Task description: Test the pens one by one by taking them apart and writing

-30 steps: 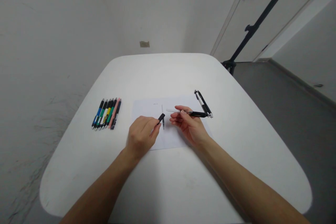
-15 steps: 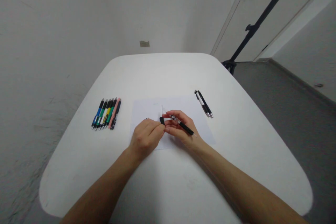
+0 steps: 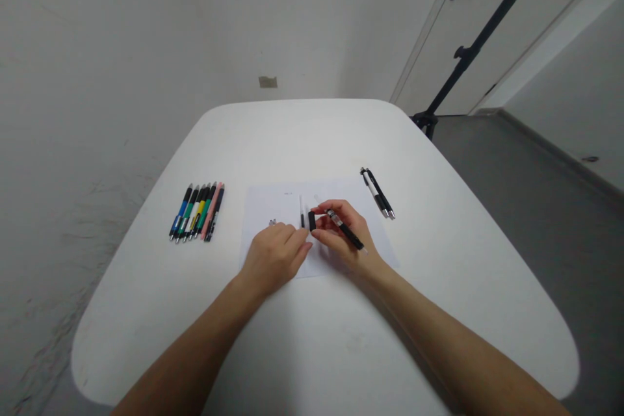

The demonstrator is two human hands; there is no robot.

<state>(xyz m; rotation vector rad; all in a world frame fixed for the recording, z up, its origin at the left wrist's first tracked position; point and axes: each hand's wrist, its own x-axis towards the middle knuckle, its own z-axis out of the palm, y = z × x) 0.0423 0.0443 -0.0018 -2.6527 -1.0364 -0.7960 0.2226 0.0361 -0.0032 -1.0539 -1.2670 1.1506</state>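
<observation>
Pinching a short black tube (image 3: 312, 221) between thumb and forefinger, a person's right hand (image 3: 336, 224) also cradles a black-and-clear pen (image 3: 347, 232) above a white sheet of paper (image 3: 260, 205). The tube has just passed over from the left hand (image 3: 275, 248), apparently bringing these pen parts together in one hand. The left hand, its fingers curled, rests over the paper at the near end of a slim refill (image 3: 301, 208); whether it grips anything cannot be told. Small parts (image 3: 272, 222), too tiny to identify, lie just beyond its knuckles. On the white table (image 3: 322, 338), a row of colored pens (image 3: 197, 211) lies to the left, and two black-and-white pens (image 3: 377, 194) sit to the far right of the sheet. Beyond stand a pale wall (image 3: 146, 45) and, at far right, a dark pole (image 3: 482, 36) before a door (image 3: 453, 26) and gray floor (image 3: 507, 195).
</observation>
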